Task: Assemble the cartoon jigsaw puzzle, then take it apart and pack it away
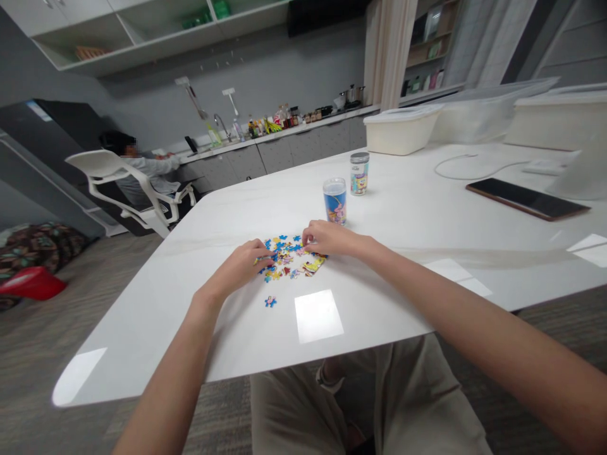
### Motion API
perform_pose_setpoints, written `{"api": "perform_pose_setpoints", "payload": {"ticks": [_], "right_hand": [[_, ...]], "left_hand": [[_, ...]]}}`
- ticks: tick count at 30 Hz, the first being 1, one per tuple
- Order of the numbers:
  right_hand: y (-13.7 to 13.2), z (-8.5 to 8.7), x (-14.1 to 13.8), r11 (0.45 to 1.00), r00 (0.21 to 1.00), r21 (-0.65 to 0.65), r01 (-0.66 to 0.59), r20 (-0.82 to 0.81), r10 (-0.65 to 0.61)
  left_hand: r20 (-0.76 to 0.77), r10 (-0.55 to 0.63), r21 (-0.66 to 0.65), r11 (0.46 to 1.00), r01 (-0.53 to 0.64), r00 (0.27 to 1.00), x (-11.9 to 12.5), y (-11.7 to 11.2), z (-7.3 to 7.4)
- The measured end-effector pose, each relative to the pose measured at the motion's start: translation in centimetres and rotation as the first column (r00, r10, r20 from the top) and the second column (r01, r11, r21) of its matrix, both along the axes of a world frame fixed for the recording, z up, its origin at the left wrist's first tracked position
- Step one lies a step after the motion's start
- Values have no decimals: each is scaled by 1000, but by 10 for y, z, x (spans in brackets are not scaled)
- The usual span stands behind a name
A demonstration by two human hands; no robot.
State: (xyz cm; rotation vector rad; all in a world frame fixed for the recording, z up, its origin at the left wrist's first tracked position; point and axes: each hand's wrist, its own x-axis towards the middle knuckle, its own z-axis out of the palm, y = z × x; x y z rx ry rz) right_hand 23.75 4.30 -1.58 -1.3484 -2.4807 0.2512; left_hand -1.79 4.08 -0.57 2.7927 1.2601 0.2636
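Observation:
A heap of small colourful jigsaw pieces (288, 256) lies on the white table (389, 278) in front of me. My left hand (246, 265) rests on the heap's left edge, fingers curled and pinched on pieces. My right hand (327, 239) sits on the heap's right side, fingers bent down onto the pieces. One loose piece (270, 301) lies apart, nearer to me. Behind the heap stand a blue puzzle tube (334, 200) and its smaller printed lid or tin (359, 173).
A dark tablet (526, 198) lies at the right, with a white cable (469, 167) and white plastic bins (403, 129) behind it. A person sits in a white chair (118, 183) at the far left by the kitchen counter. A red object (31, 282) lies on the floor.

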Motion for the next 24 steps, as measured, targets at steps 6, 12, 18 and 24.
{"api": "perform_pose_setpoints", "payload": {"ticks": [6,12,18,24], "right_hand": [[-2,4,-1,1000,1000,26,8,8,-9],[-8,12,-4,996,998,-63,-64,26,66],[0,7,1,996,998,-61,-61,22,62],[2,7,2,990,999,-138,-20,-48,13]], "left_hand": [[-18,30,27,999,-30,999,3,-5,5],[50,-4,108,994,-2,999,7,-8,3],[22,-100,88,991,98,995,12,-8,-4],[0,-18,120,993,18,1000,10,-9,1]]}}
